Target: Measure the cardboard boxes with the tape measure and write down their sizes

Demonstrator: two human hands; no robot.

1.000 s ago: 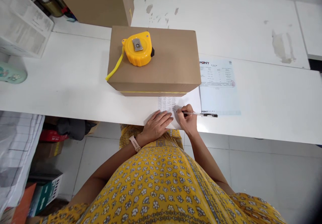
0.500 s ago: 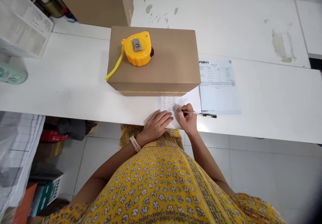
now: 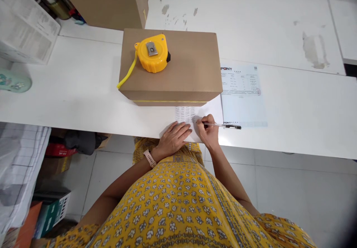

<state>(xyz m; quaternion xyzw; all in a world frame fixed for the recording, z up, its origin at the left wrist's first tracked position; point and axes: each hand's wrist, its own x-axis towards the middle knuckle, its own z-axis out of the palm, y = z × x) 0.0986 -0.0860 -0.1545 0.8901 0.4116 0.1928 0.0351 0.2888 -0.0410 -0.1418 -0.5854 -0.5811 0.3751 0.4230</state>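
Observation:
My right hand (image 3: 208, 131) is closed round a pen (image 3: 230, 126), its tip at a white sheet of paper (image 3: 210, 110) covered partly with columns of handwriting. Flat on the lower edge of that sheet lies my left hand (image 3: 174, 137), fingers stretched out, holding nothing. A brown cardboard box (image 3: 189, 62) stands just beyond both hands and hides the sheet's far part. On top of the box rests a yellow tape measure (image 3: 152, 54) with a yellow strap.
A pale blue printed form (image 3: 244, 108) lies right of the box on the white table (image 3: 301, 118). At the back left stand a larger cardboard box (image 3: 106, 2), a white box (image 3: 25, 25) and a light green bottle (image 3: 15, 82). Boxes sit under the table at left.
The pen's end has shifted very slightly to the right. Both hands, the sheet, the box and the tape measure look the same.

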